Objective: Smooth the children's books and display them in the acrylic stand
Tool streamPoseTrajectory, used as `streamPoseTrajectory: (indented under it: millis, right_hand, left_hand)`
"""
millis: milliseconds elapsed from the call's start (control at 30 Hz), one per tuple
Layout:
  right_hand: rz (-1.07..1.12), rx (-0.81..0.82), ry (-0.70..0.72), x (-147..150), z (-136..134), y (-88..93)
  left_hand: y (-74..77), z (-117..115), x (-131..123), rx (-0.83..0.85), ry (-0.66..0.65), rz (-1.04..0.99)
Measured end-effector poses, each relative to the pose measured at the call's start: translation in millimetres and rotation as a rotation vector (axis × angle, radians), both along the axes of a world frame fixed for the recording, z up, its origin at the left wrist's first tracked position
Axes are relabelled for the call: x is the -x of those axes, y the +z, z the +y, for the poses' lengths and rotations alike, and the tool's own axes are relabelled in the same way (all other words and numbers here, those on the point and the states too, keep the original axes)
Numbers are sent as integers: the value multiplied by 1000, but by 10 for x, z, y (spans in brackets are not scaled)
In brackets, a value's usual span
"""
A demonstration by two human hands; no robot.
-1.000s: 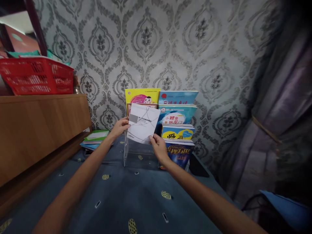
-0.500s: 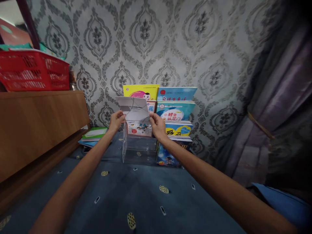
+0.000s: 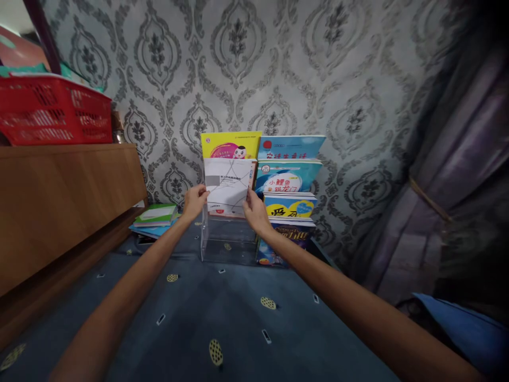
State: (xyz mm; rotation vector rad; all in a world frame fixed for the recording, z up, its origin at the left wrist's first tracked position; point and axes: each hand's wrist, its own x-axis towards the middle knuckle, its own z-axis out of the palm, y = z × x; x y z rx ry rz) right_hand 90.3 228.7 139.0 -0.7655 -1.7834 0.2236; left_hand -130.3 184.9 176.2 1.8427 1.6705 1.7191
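A white booklet with a grey block and dark print on its cover stands upright between my hands. My left hand pinches its left edge, and my right hand grips its right edge. The booklet is at the left column of a clear tiered book rack. Behind it, a yellow book shows its top half; another book there is mostly hidden. In the right column stand two blue books, a yellow-and-blue book and a dark blue book at the front.
On the left, a wooden cabinet carries a red basket. A stack with a green book on top lies beside it on the dark blue patterned cloth. Patterned wallpaper is behind; a grey curtain hangs at right.
The white booklet has come down and straightened from a tilt, now covering most of the book behind it. Both hands have kept hold of it. The view has shifted slightly.
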Motion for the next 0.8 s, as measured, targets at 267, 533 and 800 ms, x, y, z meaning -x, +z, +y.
streamPoseTrajectory:
  millis: [267,533,800]
  right_hand:
    - [-1,88,-29,1,27,-126]
    - [22,18,-40,53,49,-227]
    - [30,55,-38,119,54,-249]
  left_hand:
    - [-71,-5,-62,10,136,158]
    - [-107,28,-98,-33,267,203]
    - [-65,64,-48,-33,247,175]
